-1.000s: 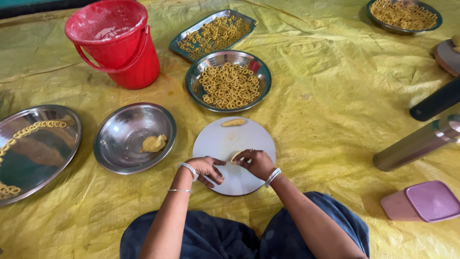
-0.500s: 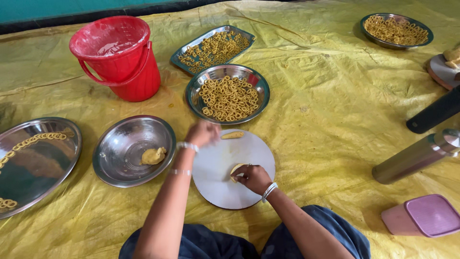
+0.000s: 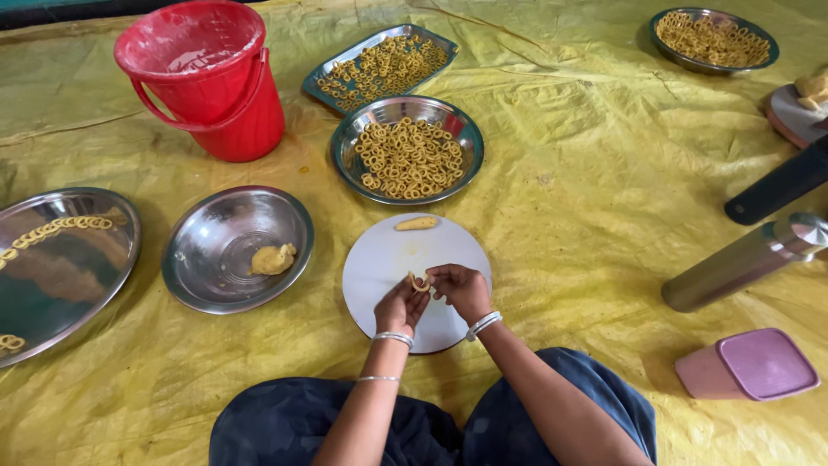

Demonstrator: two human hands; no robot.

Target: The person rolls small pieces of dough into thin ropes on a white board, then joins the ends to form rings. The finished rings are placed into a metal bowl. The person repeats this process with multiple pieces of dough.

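A crinkled yellow plastic sheet covers the floor. On it stands a red plastic bucket, beside a round steel bowl holding a lump of yellow dough. A steel dish of fried dough rings sits above a white round board. Over the board, the left hand and the right hand meet, their grips pinched together on a small ring of yellow dough. A short dough roll lies at the board's far edge.
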